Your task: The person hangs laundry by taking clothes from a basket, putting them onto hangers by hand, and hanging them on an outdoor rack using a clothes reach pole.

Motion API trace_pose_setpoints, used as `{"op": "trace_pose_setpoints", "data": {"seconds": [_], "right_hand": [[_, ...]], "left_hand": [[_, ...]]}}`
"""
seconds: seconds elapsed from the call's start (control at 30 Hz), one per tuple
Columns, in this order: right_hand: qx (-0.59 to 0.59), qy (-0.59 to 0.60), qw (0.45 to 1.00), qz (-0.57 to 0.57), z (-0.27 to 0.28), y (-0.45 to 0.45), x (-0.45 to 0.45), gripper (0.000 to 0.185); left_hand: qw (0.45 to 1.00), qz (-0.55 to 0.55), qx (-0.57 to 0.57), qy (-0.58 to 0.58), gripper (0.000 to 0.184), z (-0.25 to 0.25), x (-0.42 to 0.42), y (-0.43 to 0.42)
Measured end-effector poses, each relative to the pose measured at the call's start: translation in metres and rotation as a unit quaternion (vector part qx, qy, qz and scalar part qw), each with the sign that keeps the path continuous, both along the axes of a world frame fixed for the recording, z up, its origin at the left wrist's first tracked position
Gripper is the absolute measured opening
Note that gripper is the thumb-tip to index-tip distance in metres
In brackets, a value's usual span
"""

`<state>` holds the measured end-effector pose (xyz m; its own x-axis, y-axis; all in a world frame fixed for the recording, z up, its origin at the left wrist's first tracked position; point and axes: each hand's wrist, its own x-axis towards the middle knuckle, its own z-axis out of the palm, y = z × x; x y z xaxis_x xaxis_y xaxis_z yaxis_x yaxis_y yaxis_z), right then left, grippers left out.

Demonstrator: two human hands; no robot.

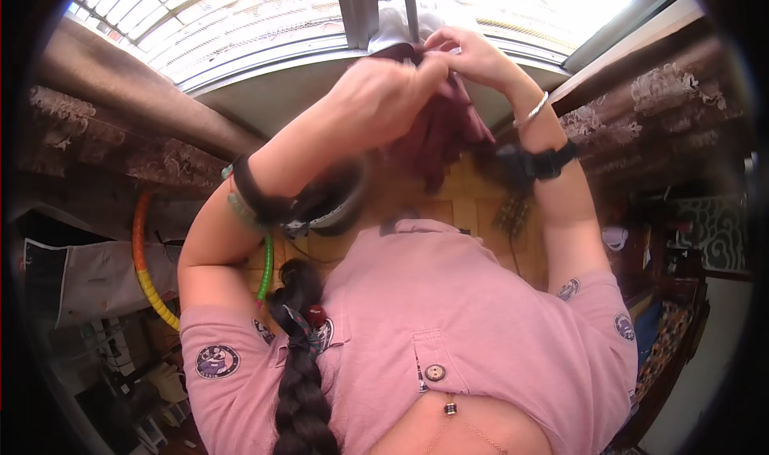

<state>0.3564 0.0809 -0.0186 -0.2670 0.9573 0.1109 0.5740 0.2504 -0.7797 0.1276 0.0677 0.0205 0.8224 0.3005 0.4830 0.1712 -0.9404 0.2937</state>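
A dark maroon cloth [442, 130] hangs in folds below both hands, close to the window. My left hand [376, 94], slightly blurred, is closed with its fingertips at the top of the cloth. Beside it, my right hand [477, 57] pinches the cloth's upper edge, and a small white bit shows between its fingers. The two hands meet at the fingertips. Just behind them a white cloth [392, 29] hangs by a thin upright pole [410, 8]. The exact grip of my left fingertips is partly hidden.
A barred window with a metal sill [272, 69] spans the top. Brown patterned curtains [669, 94] hang at both sides. Below lies a yellowish tiled floor [460, 195]. An orange, yellow and green hoop [142, 255] stands at the left, with a dark round object [332, 203] nearby.
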Motion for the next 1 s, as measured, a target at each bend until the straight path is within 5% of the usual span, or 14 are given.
{"op": "trace_pose_setpoints", "data": {"seconds": [0.03, 0.1, 0.17, 0.23, 0.3, 0.37, 0.43, 0.53, 0.63, 0.7, 0.9, 0.97, 1.0], "right_hand": [[0.001, -0.001, 1.000, 0.002, 0.002, -0.007, -0.004, 0.022], [0.156, 0.112, 0.967, -0.167, 0.004, -0.023, -0.012, 0.021], [0.113, 0.203, 0.962, -0.142, 0.015, -0.053, -0.020, 0.019], [0.013, 0.319, 0.947, 0.035, 0.016, -0.077, -0.027, 0.019], [0.013, 0.306, 0.952, 0.000, -0.003, -0.084, -0.050, 0.020], [0.008, 0.252, 0.966, -0.056, -0.043, -0.077, -0.059, 0.021], [-0.068, 0.345, 0.932, -0.093, -0.067, -0.072, -0.075, 0.021], [0.010, 0.374, 0.927, -0.032, -0.142, -0.036, -0.064, 0.034], [0.025, 0.395, 0.914, -0.087, -0.153, -0.035, -0.073, 0.034], [0.019, 0.399, 0.910, -0.116, -0.158, -0.041, -0.078, 0.033], [-0.062, 0.359, 0.923, -0.126, -0.181, -0.069, -0.098, 0.033], [-0.104, 0.308, 0.940, -0.106, -0.189, -0.074, -0.100, 0.033], [-0.130, 0.275, 0.948, -0.093, -0.191, -0.077, -0.096, 0.033]], "left_hand": [[0.996, 0.084, -0.002, -0.015, 0.011, -0.003, 0.008, 0.008], [0.982, 0.135, -0.101, -0.085, 0.012, -0.002, 0.021, 0.029], [0.965, 0.167, -0.170, -0.110, 0.015, 0.001, 0.028, 0.041], [0.943, 0.191, -0.238, -0.132, 0.019, 0.001, 0.030, 0.048], [0.859, 0.161, -0.460, -0.158, 0.014, -0.001, 0.034, 0.051], [0.841, 0.134, -0.493, -0.177, 0.013, 0.004, 0.034, 0.038], [0.773, 0.099, -0.585, -0.224, 0.014, 0.014, 0.033, 0.019], [0.722, 0.033, -0.642, -0.258, 0.014, 0.010, 0.034, -0.012], [0.703, -0.002, -0.646, -0.297, 0.011, 0.004, 0.039, -0.038], [0.615, -0.024, -0.728, -0.302, 0.011, 0.011, 0.029, -0.047], [0.631, 0.009, -0.686, -0.361, 0.014, 0.020, -0.001, -0.048], [0.640, 0.097, -0.668, -0.368, 0.021, 0.007, -0.018, -0.034], [0.794, 0.135, -0.492, -0.331, 0.027, -0.050, -0.032, -0.007]]}}
